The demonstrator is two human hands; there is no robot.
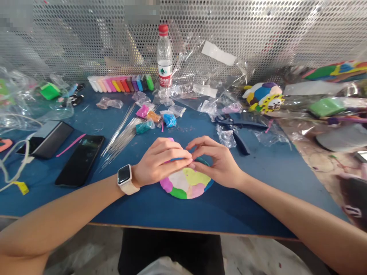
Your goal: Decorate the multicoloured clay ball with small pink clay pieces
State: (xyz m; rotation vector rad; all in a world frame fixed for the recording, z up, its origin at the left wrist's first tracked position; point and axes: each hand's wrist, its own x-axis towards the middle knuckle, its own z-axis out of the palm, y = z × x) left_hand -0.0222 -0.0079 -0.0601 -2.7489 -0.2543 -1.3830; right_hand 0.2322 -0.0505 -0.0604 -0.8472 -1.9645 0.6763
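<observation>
A rounded patchwork of modelling clay (187, 183) in lilac, white, yellow, green, pink and blue lies on the table in front of me. My left hand (163, 160), with a watch on its wrist, reaches over its left and far part, fingers bent and held together. From the other side comes my right hand (213, 162), thumb and fingers drawn into a pinch at its far right. The fingertips of both hands meet above the clay; whatever lies between them is hidden. Part of the clay's far edge is covered by my hands.
Opened clay packets (147, 114) and thin metal wires (123, 133) lie beyond my left hand, near a phone (80, 160). Farther back are a row of clay packs (120, 84) and a bottle (164, 65). Dark pliers (237, 128) and a colourful clay figure (263, 97) are right.
</observation>
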